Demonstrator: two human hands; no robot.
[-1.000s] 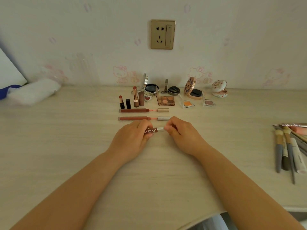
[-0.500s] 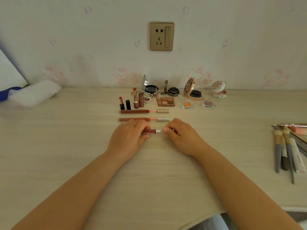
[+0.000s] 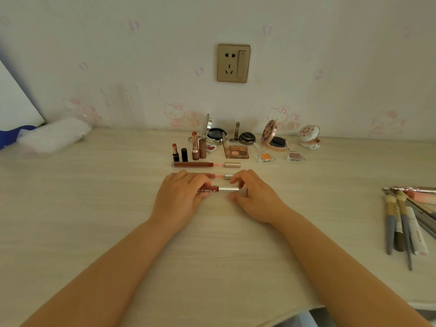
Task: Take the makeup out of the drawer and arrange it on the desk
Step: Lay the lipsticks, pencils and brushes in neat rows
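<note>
A lip gloss tube [image 3: 220,189] with a dark red body and a silver cap lies flat on the pale wooden desk [image 3: 94,208], in line below two other lip glosses [image 3: 205,164] [image 3: 219,176]. My left hand [image 3: 181,197] grips its red body. My right hand [image 3: 254,197] pinches the silver cap end between thumb and fingers. Behind these stand lipsticks [image 3: 175,152] [image 3: 194,145], open compacts [image 3: 215,134] [image 3: 274,138] [image 3: 309,136] and small eyeshadow pans [image 3: 237,151] [image 3: 266,156] [image 3: 295,156].
Several makeup brushes and tubes [image 3: 403,220] lie at the desk's right edge. A white cloth roll [image 3: 54,138] and a clear glass [image 3: 122,107] sit at the back left by the wall. A wall socket [image 3: 233,63] is above the makeup.
The gloss tube has come down flat onto the desk below the second gloss. More of its silver cap shows now, as my right fingers have slid toward the cap's end.
</note>
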